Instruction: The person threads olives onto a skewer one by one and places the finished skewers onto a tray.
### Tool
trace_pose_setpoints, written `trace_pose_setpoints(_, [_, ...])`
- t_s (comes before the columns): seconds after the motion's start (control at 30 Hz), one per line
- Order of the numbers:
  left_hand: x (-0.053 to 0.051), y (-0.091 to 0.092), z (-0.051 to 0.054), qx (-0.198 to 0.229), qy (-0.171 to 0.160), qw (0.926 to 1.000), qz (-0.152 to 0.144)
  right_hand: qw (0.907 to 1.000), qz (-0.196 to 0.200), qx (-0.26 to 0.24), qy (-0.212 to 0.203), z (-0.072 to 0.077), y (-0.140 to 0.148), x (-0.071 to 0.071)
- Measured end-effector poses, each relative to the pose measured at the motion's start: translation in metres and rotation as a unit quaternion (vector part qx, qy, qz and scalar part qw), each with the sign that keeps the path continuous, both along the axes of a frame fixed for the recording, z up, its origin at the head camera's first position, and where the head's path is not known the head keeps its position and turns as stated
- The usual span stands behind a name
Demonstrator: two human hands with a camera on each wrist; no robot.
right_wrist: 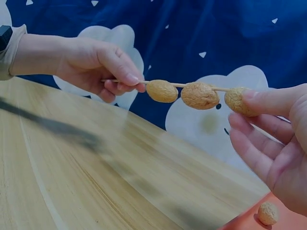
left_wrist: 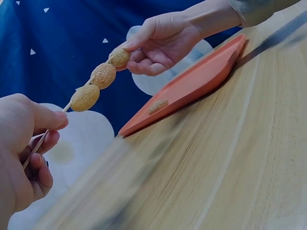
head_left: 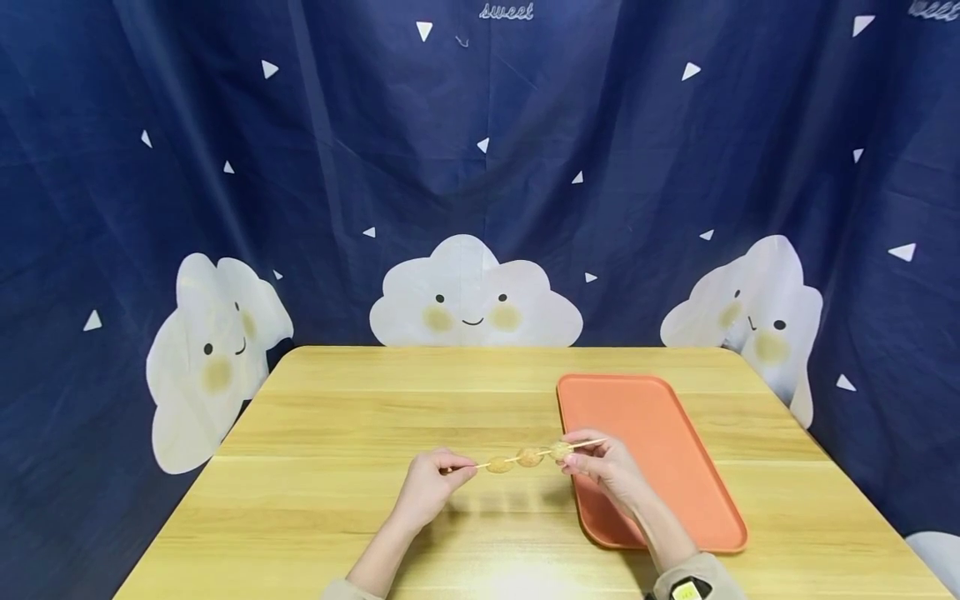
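A thin wooden skewer (right_wrist: pixel 178 85) runs through three wrinkled, tan oval balls, spaced along it above the table. My left hand (head_left: pixel 431 487) pinches the skewer between thumb and fingers near its left end, beside the first ball (right_wrist: pixel 162 91). The middle ball (right_wrist: pixel 199 96) hangs between the hands, touched by neither. With thumb and fingers, my right hand (head_left: pixel 611 473) holds the third ball (right_wrist: pixel 236 101). In the head view the skewer's far tip sticks out past that ball, over the right hand. A similar loose ball (right_wrist: pixel 267 213) lies on the orange tray (head_left: pixel 630 408).
The tray lies on the right part of the wooden table (head_left: pixel 337 417), partly under my right forearm. A dark blue curtain (head_left: pixel 420 192) with white clouds and triangles hangs behind the table and on both sides. A watch (head_left: pixel 686 588) sits at the right wrist.
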State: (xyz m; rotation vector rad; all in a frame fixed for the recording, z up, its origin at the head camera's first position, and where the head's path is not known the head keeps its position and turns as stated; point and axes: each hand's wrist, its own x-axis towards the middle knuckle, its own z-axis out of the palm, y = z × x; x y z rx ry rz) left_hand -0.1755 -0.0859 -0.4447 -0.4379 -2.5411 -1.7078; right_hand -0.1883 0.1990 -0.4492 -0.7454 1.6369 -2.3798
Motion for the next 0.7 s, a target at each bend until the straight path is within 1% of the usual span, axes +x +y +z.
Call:
trace_pose_setpoints(0.1, [0.001,0.000,0.000,-0.003,0.004,1.0000,0.000,0.9996,-0.014,0.026,0.003,0.000,0.000,0.000])
trace_pose_setpoints(0.2, [0.001,0.000,0.001,-0.005,0.007,1.0000,0.005,0.9993,-0.016,0.034,-0.001,0.000,0.000,0.000])
trace_pose_setpoints(0.37, [0.001,0.001,0.001,-0.001,0.017,0.9997,0.019,0.9994,-0.004,0.019,-0.028,-0.002,0.004,-0.001])
trace_pose_setpoints(0.47, [-0.001,0.001,0.000,-0.002,0.019,0.9994,0.029,0.9989,-0.006,0.023,-0.040,-0.003,0.010,-0.002])
trace_pose_setpoints(0.57, [-0.002,-0.001,-0.001,-0.003,0.018,0.9992,0.036,0.9977,-0.032,0.046,-0.039,-0.003,0.017,-0.004])
trace_pose_setpoints(0.63, [-0.002,-0.002,-0.003,-0.003,0.017,0.9991,0.039,0.9955,-0.058,0.062,-0.041,-0.002,0.023,-0.005])
trace_pose_setpoints(0.7, [-0.003,-0.004,-0.004,-0.001,0.014,0.9991,0.039,0.9919,-0.089,0.073,-0.052,-0.001,0.028,-0.006])
